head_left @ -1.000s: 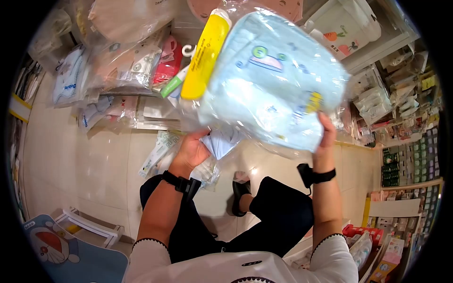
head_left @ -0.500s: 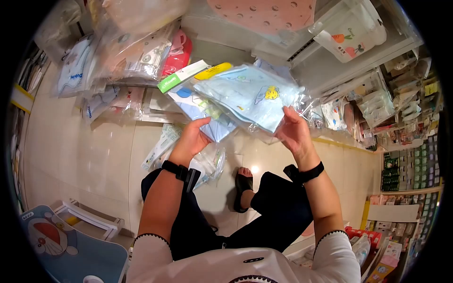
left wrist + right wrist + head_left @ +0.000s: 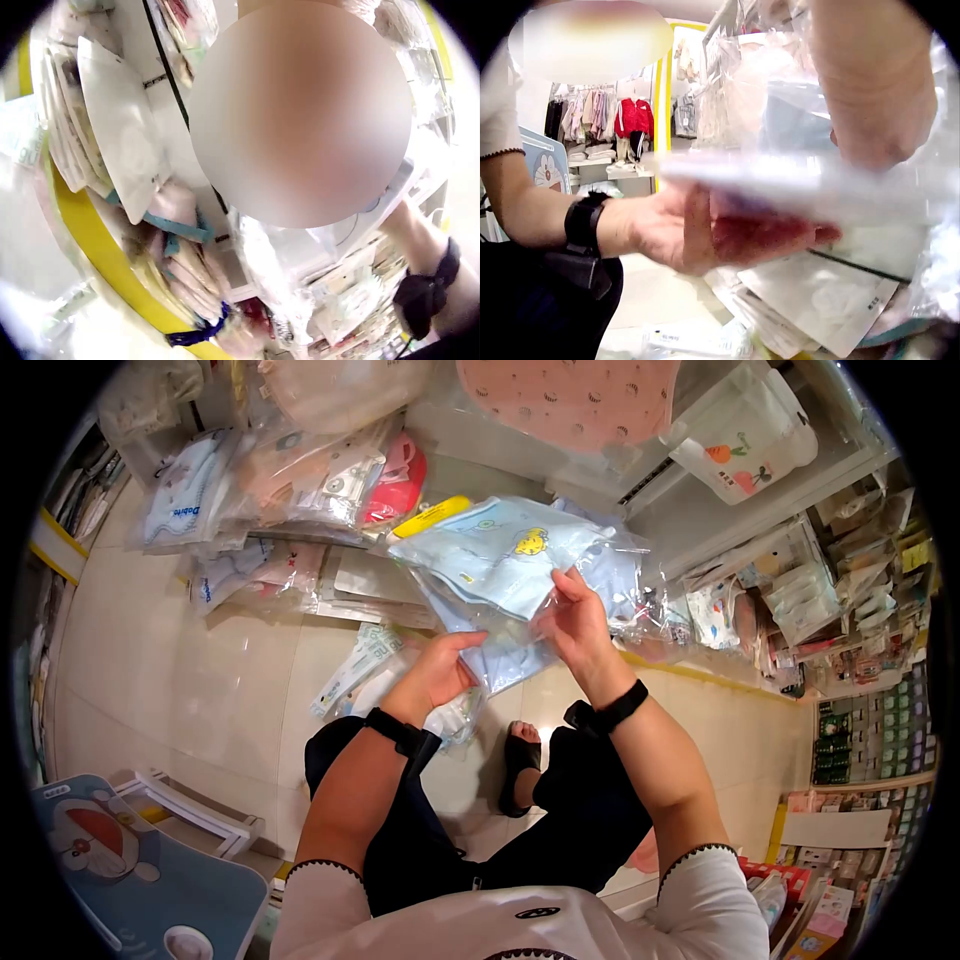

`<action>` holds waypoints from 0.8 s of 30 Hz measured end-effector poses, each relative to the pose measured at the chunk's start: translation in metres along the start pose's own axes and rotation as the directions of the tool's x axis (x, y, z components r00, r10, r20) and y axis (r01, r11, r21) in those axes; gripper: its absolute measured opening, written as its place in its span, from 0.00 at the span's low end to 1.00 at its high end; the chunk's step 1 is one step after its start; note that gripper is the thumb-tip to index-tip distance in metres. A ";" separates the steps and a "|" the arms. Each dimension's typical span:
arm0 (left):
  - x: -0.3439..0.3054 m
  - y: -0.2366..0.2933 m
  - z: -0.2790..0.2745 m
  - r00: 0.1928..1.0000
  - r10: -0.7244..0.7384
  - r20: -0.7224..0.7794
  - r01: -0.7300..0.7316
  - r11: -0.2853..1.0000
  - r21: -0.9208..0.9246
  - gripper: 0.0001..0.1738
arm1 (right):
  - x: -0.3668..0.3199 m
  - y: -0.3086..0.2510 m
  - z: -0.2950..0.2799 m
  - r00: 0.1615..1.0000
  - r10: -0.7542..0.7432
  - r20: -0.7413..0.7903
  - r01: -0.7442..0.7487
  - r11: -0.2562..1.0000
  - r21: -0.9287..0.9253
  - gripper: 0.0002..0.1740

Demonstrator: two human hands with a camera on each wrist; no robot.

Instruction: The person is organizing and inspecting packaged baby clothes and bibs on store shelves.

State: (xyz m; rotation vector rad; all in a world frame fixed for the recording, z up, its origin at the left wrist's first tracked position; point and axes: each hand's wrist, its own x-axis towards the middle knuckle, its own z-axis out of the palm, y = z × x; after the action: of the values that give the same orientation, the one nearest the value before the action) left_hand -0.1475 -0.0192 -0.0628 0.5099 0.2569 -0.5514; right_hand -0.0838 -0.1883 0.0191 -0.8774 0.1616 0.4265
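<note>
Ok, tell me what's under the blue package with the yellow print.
Beneath the blue package, a second wrapped package shows its near end at the left hand. The rest is covered and cannot be seen.

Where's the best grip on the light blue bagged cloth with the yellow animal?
I'd pinch the light blue bagged cloth at its near right corner, coming from the right, where the right hand has its thumb. It's broad and flat, so an edge likely suits best.
</note>
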 end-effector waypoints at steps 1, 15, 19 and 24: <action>-0.004 -0.001 0.006 0.999 0.008 0.045 -0.006 0.999 -0.042 0.17 | 0.003 0.005 0.000 1.000 -0.008 -0.018 0.009 1.000 0.017 0.10; -0.006 -0.029 0.009 0.980 0.198 -0.012 -0.195 0.973 0.127 0.23 | -0.002 0.028 -0.001 0.994 0.004 -0.112 -0.023 0.985 -0.173 0.02; -0.003 -0.016 -0.013 0.964 0.252 -0.085 -0.258 0.963 -0.073 0.21 | -0.017 0.011 0.009 0.981 0.024 -0.190 -0.078 0.956 -0.284 0.03; -0.016 -0.002 -0.011 0.966 0.206 -0.156 -0.226 0.966 -0.125 0.16 | -0.001 -0.017 -0.062 0.958 -0.056 -0.281 -0.044 0.941 -0.336 0.08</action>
State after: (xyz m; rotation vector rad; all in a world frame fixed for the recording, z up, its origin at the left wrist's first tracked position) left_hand -0.1626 -0.0083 -0.0672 0.4326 0.3685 -0.2816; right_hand -0.0755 -0.2463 -0.0082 -1.2803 0.3609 0.3228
